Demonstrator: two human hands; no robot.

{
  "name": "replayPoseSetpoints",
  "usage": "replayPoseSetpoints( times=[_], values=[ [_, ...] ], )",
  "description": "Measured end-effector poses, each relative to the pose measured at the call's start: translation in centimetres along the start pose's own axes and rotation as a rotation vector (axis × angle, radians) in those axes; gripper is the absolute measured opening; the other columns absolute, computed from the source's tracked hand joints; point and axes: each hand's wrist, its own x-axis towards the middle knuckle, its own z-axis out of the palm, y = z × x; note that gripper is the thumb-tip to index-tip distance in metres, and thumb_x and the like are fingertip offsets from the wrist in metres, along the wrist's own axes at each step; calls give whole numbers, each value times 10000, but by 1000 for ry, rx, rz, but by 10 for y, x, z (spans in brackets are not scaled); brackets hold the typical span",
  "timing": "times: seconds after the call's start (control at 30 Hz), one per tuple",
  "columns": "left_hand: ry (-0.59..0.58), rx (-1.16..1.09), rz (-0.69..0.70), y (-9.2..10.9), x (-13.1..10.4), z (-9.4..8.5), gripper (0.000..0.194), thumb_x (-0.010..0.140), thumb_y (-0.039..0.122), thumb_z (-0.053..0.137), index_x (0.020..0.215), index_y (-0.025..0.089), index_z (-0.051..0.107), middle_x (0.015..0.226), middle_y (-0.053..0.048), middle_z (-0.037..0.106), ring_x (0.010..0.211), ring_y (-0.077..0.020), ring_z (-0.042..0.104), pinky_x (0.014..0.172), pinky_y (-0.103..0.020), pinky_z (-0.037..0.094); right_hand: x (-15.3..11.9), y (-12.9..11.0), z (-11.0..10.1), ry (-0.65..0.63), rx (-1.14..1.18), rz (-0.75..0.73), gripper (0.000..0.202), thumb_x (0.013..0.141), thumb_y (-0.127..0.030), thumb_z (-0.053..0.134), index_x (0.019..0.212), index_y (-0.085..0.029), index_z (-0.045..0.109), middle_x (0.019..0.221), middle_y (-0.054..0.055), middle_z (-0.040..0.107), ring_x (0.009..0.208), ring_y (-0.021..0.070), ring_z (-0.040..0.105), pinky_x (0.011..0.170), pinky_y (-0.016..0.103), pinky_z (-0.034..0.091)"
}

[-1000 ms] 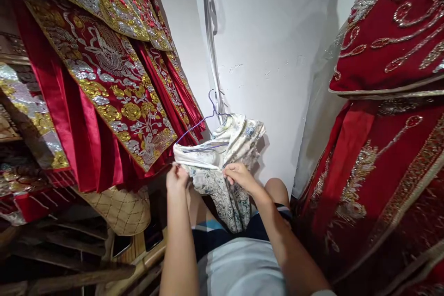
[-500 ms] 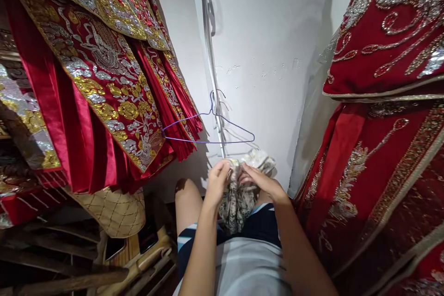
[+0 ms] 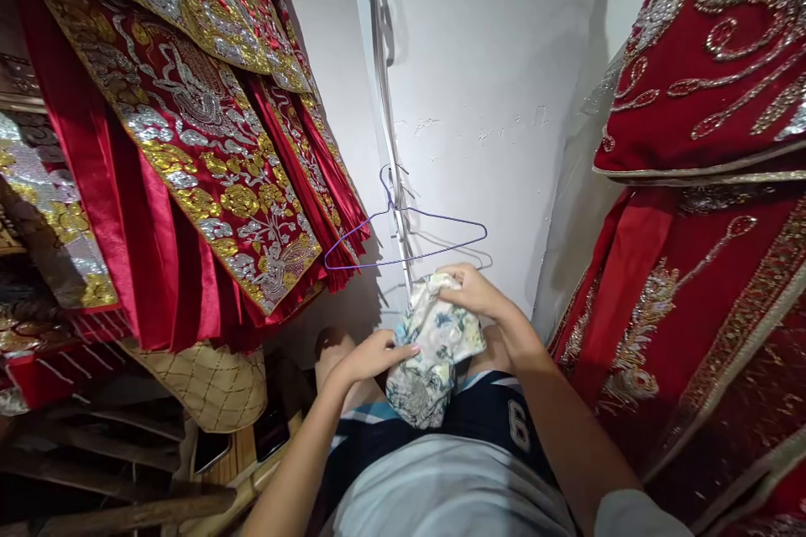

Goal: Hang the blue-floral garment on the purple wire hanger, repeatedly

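Observation:
Bunched over my lap is a white floral-patterned cloth (image 3: pixel 434 344) with blue, green and yellow flowers; its exact kind cannot be made out. My left hand (image 3: pixel 374 354) grips its left edge, thumb lying on top and the other fingers hidden beneath. At the cloth's upper right, my right hand (image 3: pixel 472 292) pinches the fabric between thumb and fingers. Just beyond both hands hangs a bare purple wire hanger (image 3: pixel 406 258), hooked on the white metal rail (image 3: pixel 381 84) against the wall, apart from my hands.
Red costumes with gold and silver sequins (image 3: pixel 239 201) hang on the left, and a beaded red garment (image 3: pixel 711 126) on the right. A wooden chair-like frame (image 3: pixel 252 470) with a tan quilted piece (image 3: pixel 207 377) stands low left. A white wall (image 3: pixel 491 84) lies ahead.
The cloth has gone from bunched between both hands to more spread out over my lap. My left hand moved down and left, my right hand slightly up. The hanger has swung to the right.

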Motion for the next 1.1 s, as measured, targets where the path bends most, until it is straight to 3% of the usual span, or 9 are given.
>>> replayPoseSetpoints(
  times=[0.17, 0.27, 0.43, 0.57, 0.67, 0.73, 0.87, 0.93, 1.1],
  values=[
    [77, 381, -154, -35, -23, -46, 447, 855, 556, 475, 619, 177, 502, 609, -2, 505, 612, -159, 453, 602, -262, 317, 50, 28, -9, 367, -203, -126, 285, 709, -207, 551, 965, -182, 675, 1026, 56, 686, 964, 209, 610, 855, 306, 440],
    [249, 455, -192, -43, -28, -74, 307, 782, 459, 553, 623, 197, 548, 661, -50, 589, 675, -220, 539, 681, -302, 382, 62, 47, -9, 285, -331, 1, 163, 697, -206, 496, 756, -173, 643, 807, 40, 666, 782, 190, 585, 720, 281, 420],
    [622, 282, -24, -32, -21, -99, 176, 717, 396, 608, 715, 220, 616, 836, -89, 676, 870, -285, 598, 845, -359, 435, 57, 46, -22, 321, -386, 25, 107, 680, -222, 478, 598, -181, 534, 579, -10, 508, 604, 142, 434, 572, 256, 300],
    [784, 348, -76, -16, -4, -110, 202, 811, 391, 517, 772, 197, 556, 803, -59, 648, 780, -244, 593, 790, -356, 456, 59, 33, -28, 351, -438, 57, 222, 710, -301, 521, 527, -194, 453, 508, -31, 386, 561, 118, 329, 545, 268, 242],
    [853, 269, 113, -4, 17, -115, 181, 844, 310, 480, 929, 182, 576, 988, -76, 677, 912, -226, 622, 868, -340, 462, 57, 32, -23, 277, -407, 64, 218, 704, -329, 539, 543, -193, 485, 517, -22, 434, 564, 128, 382, 554, 264, 270],
    [852, 233, 240, 3, 30, -117, 290, 851, 235, 444, 1100, 176, 580, 1097, -90, 673, 1013, -221, 625, 919, -336, 459, 51, 35, -22, 260, -366, 24, 129, 679, -301, 562, 680, -178, 601, 603, -4, 538, 602, 147, 451, 586, 259, 326],
    [818, 283, 280, 9, 44, -123, 393, 834, 177, 408, 1159, 151, 628, 1152, -106, 671, 1083, -239, 611, 982, -363, 446, 42, 39, -40, 540, -342, -22, 651, 602, -180, 602, 1252, -172, 581, 722, -2, 618, 639, 168, 520, 634, 268, 395],
    [791, 319, 275, 11, 43, -128, 371, 844, 192, 410, 1121, 144, 653, 1122, -106, 673, 1054, -243, 612, 972, -368, 452, 44, 37, -56, 629, -385, 17, 724, 588, -154, 607, 1311, -151, 558, 692, -8, 613, 628, 170, 528, 624, 273, 402],
    [902, 482, 283, 21, 35, -146, 264, 867, 224, 457, 1004, 155, 671, 1050, -113, 589, 1046, -251, 564, 973, -380, 435, 52, 11, -98, 487, -468, 148, 182, 605, -195, 658, 753, -119, 732, 539, -1, 579, 553, 143, 514, 546, 255, 375]
  ],
)
